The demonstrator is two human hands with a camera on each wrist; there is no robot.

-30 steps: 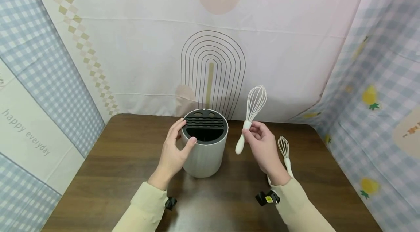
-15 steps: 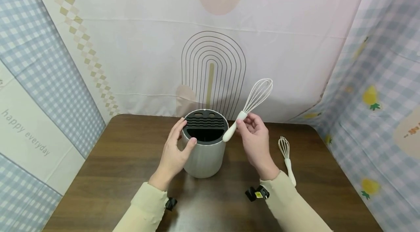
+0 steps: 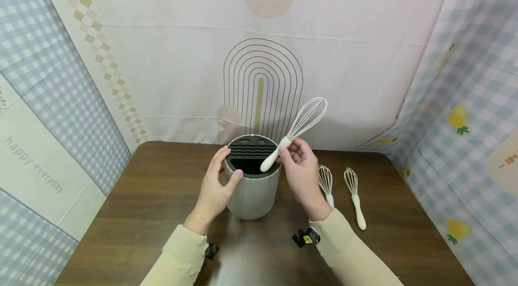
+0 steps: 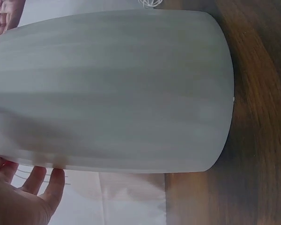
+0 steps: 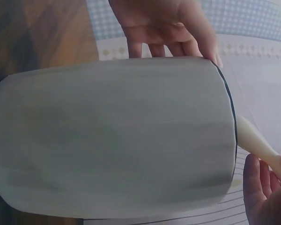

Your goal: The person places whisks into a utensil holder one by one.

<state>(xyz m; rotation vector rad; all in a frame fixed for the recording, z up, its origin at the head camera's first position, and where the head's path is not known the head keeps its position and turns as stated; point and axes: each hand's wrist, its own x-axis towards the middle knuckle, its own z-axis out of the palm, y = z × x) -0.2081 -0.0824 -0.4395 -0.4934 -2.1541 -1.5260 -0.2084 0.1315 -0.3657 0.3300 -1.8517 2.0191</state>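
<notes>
A pale grey utensil holder [image 3: 252, 198] with a black slotted lid [image 3: 252, 151] stands upright on the table. My left hand [image 3: 212, 189] grips its left side, thumb on the front rim, fingers round the wall; in the left wrist view several fingertips [image 4: 55, 187] press the wall. My right hand [image 3: 301, 173] pinches a white whisk [image 3: 272, 158] near the top of its handle. The whisk is tilted, wires up and right. Its handle end overlaps the lid's large front opening; in the right wrist view the handle [image 5: 253, 136] meets the rim.
Two more white whisks lie to the right. One whisk [image 3: 358, 212] shows in full; the other whisk [image 3: 329, 198] is partly covered by my right forearm. The brown wooden table [image 3: 162, 196] ends at a printed cloth [image 3: 182, 74] behind.
My right hand has moved left with the whisk, bringing its handle end from beside the holder to over the lid. The whisk leans more. The left hand and holder have stayed put.
</notes>
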